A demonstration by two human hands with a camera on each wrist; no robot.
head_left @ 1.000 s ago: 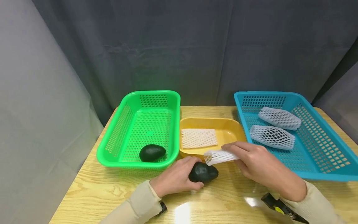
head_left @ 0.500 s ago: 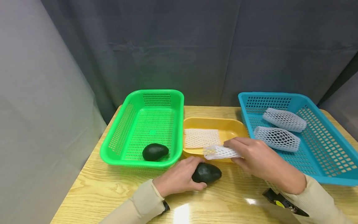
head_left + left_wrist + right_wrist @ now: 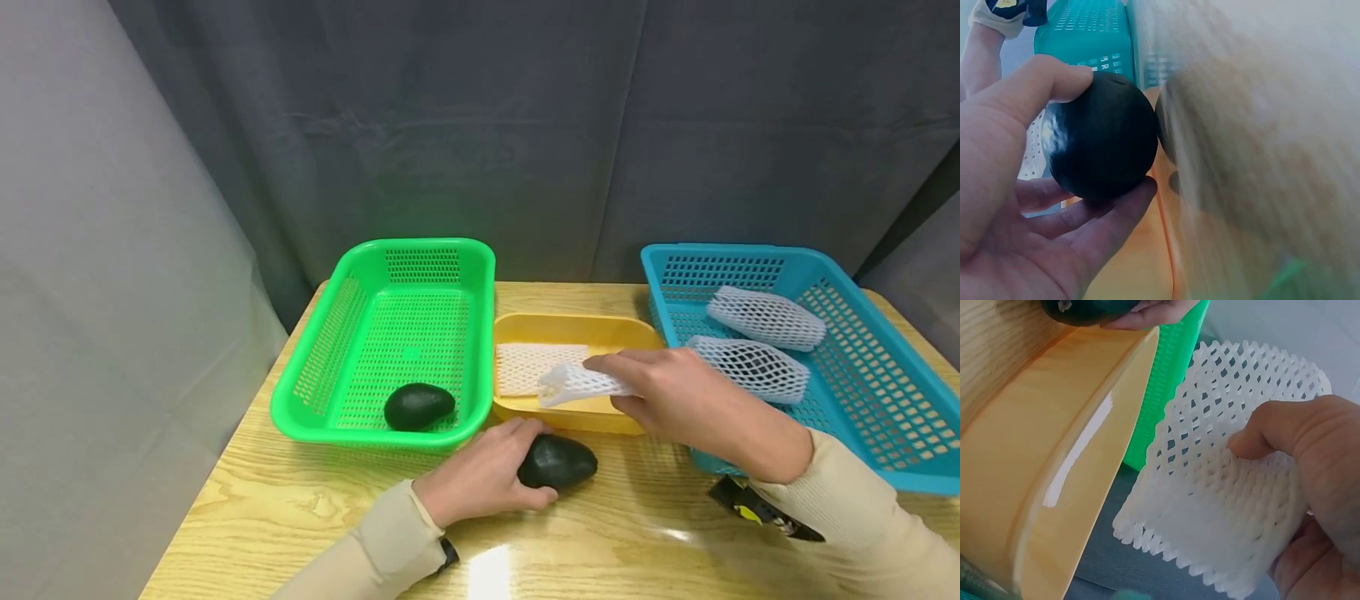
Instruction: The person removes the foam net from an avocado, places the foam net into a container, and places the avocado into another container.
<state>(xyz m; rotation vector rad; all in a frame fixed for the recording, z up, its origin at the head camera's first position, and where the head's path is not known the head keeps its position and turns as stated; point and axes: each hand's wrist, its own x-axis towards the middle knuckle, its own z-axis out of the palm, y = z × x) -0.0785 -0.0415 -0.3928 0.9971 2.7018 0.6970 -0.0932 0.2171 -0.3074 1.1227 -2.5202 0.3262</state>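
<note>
My left hand (image 3: 489,473) grips a dark avocado (image 3: 557,462) low over the wooden table, in front of the yellow tray. In the left wrist view, the thumb lies over the top of the avocado (image 3: 1102,137) and the fingers curl beneath it. My right hand (image 3: 678,404) pinches a white foam net sleeve (image 3: 581,385) above the yellow tray (image 3: 626,333). The right wrist view shows the thumb pressing on the sleeve (image 3: 1222,456), its scalloped end standing partly open. Another foam net (image 3: 525,367) lies flat in the tray.
At the left, a green basket (image 3: 309,367) holds one avocado (image 3: 418,407). A blue basket (image 3: 885,383) on the right holds two net-wrapped pieces, the far one (image 3: 765,317) and the near one (image 3: 750,367). A grey curtain (image 3: 480,142) hangs behind the wooden table (image 3: 300,517).
My right hand has lifted the foam net sleeve up and away from the avocado, over the yellow tray. The left hand keeps its grip on the avocado, and the head view has shifted slightly.
</note>
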